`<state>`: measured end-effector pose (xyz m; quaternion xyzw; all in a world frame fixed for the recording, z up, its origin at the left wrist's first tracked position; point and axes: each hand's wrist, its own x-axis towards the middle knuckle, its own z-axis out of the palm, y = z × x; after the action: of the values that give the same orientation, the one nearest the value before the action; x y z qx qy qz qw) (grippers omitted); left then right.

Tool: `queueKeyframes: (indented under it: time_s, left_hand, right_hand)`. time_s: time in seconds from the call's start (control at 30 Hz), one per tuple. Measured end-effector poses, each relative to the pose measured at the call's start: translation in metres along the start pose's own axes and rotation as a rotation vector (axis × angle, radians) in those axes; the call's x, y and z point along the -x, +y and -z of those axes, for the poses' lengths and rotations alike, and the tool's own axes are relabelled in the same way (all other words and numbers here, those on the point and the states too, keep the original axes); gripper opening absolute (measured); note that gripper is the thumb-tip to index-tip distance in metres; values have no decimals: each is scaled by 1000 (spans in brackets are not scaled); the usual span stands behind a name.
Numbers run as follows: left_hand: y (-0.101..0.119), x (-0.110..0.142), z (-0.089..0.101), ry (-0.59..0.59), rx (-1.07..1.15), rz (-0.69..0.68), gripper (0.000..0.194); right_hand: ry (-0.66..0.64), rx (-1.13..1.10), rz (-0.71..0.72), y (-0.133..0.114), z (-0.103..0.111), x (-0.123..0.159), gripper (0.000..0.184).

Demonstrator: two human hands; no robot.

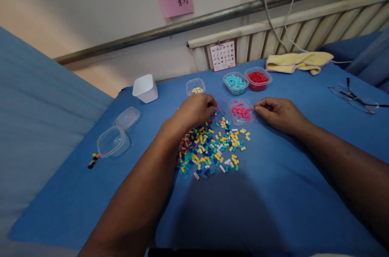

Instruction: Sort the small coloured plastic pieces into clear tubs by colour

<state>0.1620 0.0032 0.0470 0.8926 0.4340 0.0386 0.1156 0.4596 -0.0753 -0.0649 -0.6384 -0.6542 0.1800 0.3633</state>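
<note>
My left hand (199, 108) hangs over the far edge of a mixed pile of small toy building bricks (212, 147), its fingers curled downward. A few blue and pink bricks (217, 110) lie by its fingertips; what they pinch, if anything, is hidden. My right hand (279, 113) rests on the blue cloth with thumb and forefinger closed at the right rim of a shallow clear plastic container (232, 120). Pink bricks (240, 110) lie scattered inside it.
Behind stand tubs of light-blue bricks (235, 81), red bricks (258, 78) and cream bricks (197, 90). To the left are a white tub (146, 88), a clear tub (112, 142) and a clear lid (127, 118). Glasses (358, 101) and a yellow cloth (298, 62) lie right.
</note>
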Motion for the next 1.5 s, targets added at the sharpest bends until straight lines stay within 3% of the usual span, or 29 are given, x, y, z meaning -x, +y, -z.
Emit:
queueKeyframes:
  time_s: [0.17, 0.37, 0.57, 1.17, 1.5]
  left_hand:
    - [-11, 17, -14, -140, -141, 20, 26]
    - [-4, 18, -30, -113, -259, 2, 27]
    - [8, 13, -33, -79, -188, -132, 22]
    - [14, 17, -32, -160, -140, -35, 24]
    - [17, 19, -36, -143, -157, -89, 21]
  right_hand:
    - [-2, 15, -12, 0, 0, 1, 23]
    - [0, 30, -5, 0, 1, 1, 22]
    - [-9, 34, 5, -1, 2, 1, 25]
    - [-15, 33, -9, -2, 2, 2, 26]
    - [-16, 42, -5, -1, 3, 1, 28]
